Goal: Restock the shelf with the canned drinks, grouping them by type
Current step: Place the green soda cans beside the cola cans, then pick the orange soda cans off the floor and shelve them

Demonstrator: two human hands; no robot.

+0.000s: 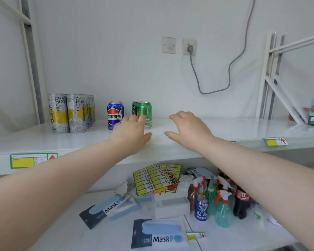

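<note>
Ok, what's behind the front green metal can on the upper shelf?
A second green can stands behind the front green can, only its left edge showing. Anything further back is hidden, and the left hand covers the front can's lower left.

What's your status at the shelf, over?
Left hand open by green cans; right hand open over shelf. Grey cans, Pepsi can stand sorted alongside. Nothing in the way.
</note>
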